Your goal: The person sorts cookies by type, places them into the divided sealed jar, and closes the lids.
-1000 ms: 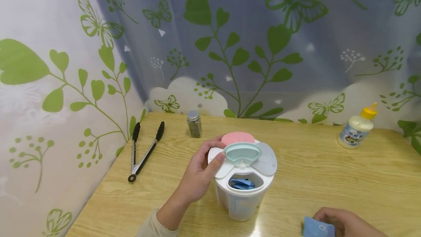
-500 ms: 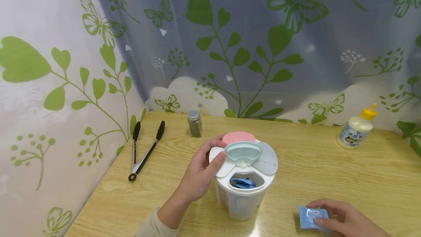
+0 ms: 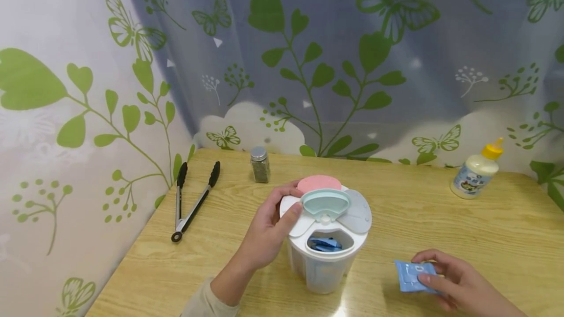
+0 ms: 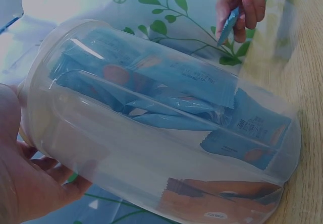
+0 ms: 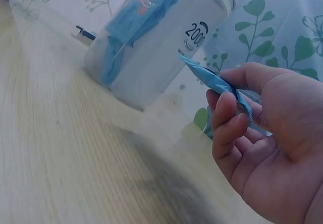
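Note:
A clear compartmented storage canister (image 3: 323, 275) with a white top stands upright on the table. My left hand (image 3: 264, 236) grips its top edge, thumb on the lid and fingers round the far side. The mint flap (image 3: 326, 203) is raised, exposing a compartment with blue packets (image 3: 325, 244). Pink (image 3: 319, 183) and grey (image 3: 356, 215) flaps lie flat. Through the wall, the left wrist view shows several blue packets and an orange-brown packet (image 4: 222, 199) in another compartment. My right hand (image 3: 460, 283) pinches a small blue snack packet (image 3: 409, 276) above the table, right of the canister.
Black-tipped tongs (image 3: 191, 214) lie spread at the left of the wooden table (image 3: 418, 219). Behind the canister stands a small spice jar (image 3: 260, 165). A squeeze bottle (image 3: 476, 175) with a yellow nozzle is at the back right. A leaf-patterned curtain (image 3: 308, 62) hangs behind.
My right hand has moved up and slightly left in the head view, bringing the blue snack packet further into sight. The left hand and canister have stayed put.

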Demonstrator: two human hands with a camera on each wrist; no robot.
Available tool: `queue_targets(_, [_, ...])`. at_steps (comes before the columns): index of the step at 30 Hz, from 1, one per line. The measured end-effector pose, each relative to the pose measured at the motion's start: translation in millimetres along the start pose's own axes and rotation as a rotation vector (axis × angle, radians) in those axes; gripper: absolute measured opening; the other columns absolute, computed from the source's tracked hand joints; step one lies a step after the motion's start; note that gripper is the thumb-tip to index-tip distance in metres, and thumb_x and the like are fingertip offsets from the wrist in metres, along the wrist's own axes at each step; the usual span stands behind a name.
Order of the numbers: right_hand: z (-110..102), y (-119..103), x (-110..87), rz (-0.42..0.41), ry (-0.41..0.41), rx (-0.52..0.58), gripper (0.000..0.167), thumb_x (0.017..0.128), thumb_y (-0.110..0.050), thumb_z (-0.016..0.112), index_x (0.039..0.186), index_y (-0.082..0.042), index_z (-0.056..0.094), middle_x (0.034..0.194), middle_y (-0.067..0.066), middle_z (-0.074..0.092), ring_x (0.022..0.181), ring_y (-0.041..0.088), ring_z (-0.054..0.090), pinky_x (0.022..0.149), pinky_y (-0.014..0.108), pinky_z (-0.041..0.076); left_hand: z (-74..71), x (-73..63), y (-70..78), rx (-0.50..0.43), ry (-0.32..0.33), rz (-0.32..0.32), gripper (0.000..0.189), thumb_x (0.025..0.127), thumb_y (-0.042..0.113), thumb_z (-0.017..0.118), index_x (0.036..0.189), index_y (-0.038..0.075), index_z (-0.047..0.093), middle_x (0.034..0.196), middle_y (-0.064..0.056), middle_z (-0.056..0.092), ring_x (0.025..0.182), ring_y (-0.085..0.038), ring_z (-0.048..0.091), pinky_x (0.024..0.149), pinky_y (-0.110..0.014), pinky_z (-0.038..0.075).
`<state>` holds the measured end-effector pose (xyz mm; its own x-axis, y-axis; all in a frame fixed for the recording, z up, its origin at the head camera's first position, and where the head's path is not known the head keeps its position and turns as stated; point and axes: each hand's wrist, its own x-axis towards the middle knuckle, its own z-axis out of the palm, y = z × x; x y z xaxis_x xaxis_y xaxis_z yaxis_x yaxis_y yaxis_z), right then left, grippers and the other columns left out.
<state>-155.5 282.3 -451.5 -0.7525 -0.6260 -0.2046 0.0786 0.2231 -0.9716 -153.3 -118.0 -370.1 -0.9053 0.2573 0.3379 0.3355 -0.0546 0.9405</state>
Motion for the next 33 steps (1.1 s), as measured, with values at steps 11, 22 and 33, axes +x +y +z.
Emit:
queue_targets(11, [5,-17,4.8,-0.063,0.024,-0.020,0.034,0.108,-0.008,0.038,0.126,-0.029,0.057,0.087,-0.009,0.064,0.055,0.025,0.048,0.044,0.038,0.041,0.0,-1.1,-0.9,-0.002,0.004,-0.003,0.025,0.104,0.014,0.051,0.124,0.000,0.049,0.156,-0.016,0.037,0.147,-0.031,0.035,0.105,-0.021,0.045])
queue_targets(22, [18,-51,8.5,-0.302,-0.022,0.050,0.039,0.104,0.008,0.033,0.132,-0.012,0.051,0.093,-0.006,0.066,0.059,0.033,0.039,0.044,0.043,0.031,0.4,-0.1,0.7,0.006,0.007,0.005,0.024,0.104,0.014,0.051,0.124,0.000,0.050,0.156,-0.016,0.037,0.147,-0.031,0.036,0.106,-0.022,0.045])
queue_targets(33, [32,-84,17.0,-0.411,0.007,0.016,0.038,0.100,0.014,0.037,0.129,-0.006,0.051,0.088,-0.002,0.067,0.054,0.029,0.042,0.040,0.037,0.034,0.7,-0.3,1.4,0.019,0.013,-0.006,0.023,0.104,0.014,0.050,0.124,0.002,0.051,0.156,-0.015,0.038,0.147,-0.029,0.036,0.107,-0.021,0.044])
